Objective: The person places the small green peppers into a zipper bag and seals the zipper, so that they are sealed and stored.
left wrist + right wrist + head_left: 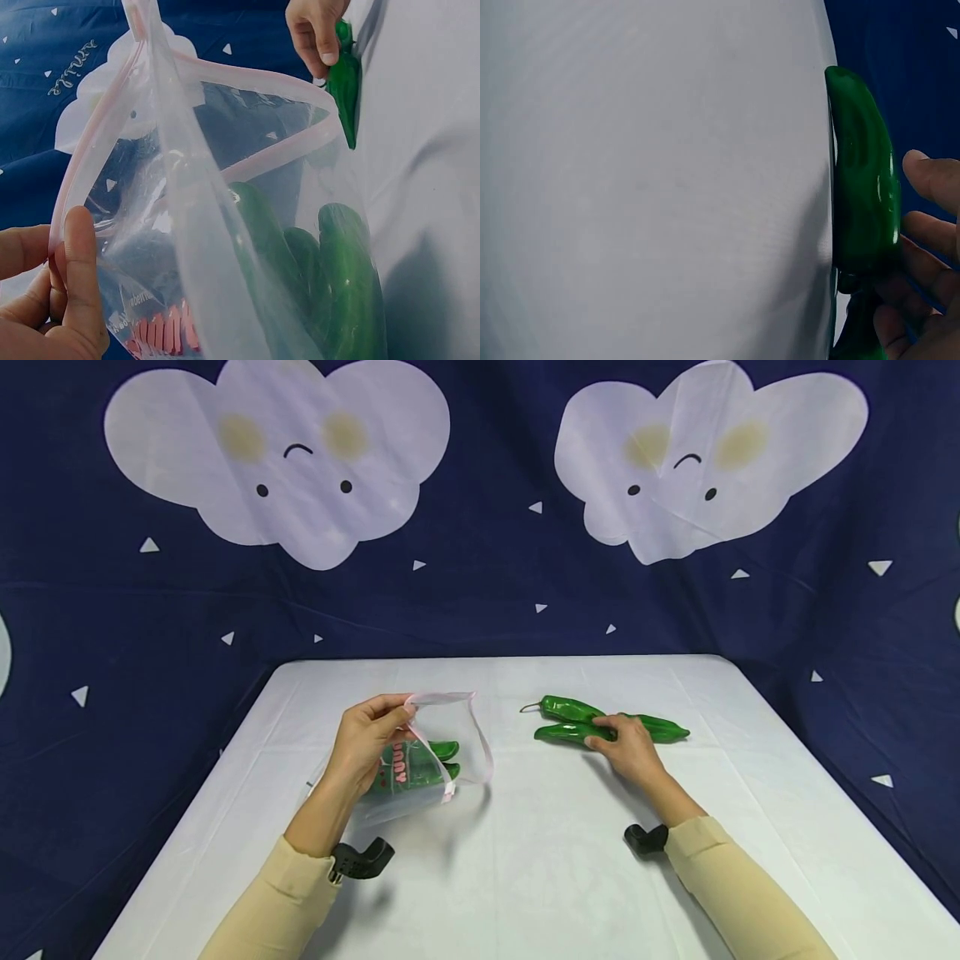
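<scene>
My left hand pinches the pink-edged rim of a clear zip bag between thumb and fingers. The bag's mouth gapes to the right. Inside it lie several green peppers, seen through the plastic, with pink lettering printed on the wall. On the right, my right hand is over three loose green peppers on the table. Its fingers reach the stem end of the nearest pepper, while the thumb stands apart from it. Behind lies a pepper with a long stem; another pepper points right, partly hidden by the hand.
A white-covered table lies beneath everything. A dark blue curtain with white clouds and small triangles hangs behind its far edge. Each wrist wears a black camera mount, the left mount close above the tabletop.
</scene>
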`<control>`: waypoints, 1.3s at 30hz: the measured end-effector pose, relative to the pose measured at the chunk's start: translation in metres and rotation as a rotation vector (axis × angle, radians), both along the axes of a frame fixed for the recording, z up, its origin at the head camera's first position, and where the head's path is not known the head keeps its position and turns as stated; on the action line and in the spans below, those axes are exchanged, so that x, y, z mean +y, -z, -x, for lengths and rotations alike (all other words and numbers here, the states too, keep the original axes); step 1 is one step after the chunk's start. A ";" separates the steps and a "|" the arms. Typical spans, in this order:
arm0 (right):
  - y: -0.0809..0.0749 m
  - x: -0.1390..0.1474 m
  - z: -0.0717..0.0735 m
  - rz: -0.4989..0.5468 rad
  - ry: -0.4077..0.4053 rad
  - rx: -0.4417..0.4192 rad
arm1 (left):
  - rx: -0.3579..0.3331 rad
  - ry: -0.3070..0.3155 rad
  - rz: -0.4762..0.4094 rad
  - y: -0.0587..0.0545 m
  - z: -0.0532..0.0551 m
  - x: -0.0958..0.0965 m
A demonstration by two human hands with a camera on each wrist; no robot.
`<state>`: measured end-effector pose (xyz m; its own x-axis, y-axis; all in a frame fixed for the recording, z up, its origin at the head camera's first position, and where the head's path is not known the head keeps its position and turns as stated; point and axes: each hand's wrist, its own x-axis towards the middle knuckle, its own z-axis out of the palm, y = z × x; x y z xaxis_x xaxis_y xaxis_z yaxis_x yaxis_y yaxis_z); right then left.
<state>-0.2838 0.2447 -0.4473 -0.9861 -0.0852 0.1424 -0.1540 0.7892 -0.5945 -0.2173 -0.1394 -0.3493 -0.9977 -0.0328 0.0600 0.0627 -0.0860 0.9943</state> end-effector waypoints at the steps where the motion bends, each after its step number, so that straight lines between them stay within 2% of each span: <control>1: 0.001 0.000 0.000 -0.005 -0.001 0.000 | 0.000 0.000 0.001 0.000 0.000 0.000; 18: 0.008 0.017 -0.007 -0.067 -0.051 0.013 | 0.000 -0.003 0.005 0.000 0.000 0.000; 24: 0.008 0.020 -0.010 -0.058 -0.043 -0.035 | 0.000 -0.004 0.003 0.000 0.000 0.000; 39: 0.001 0.026 -0.029 -0.029 -0.033 -0.050 | 0.003 0.002 0.005 -0.001 0.001 0.000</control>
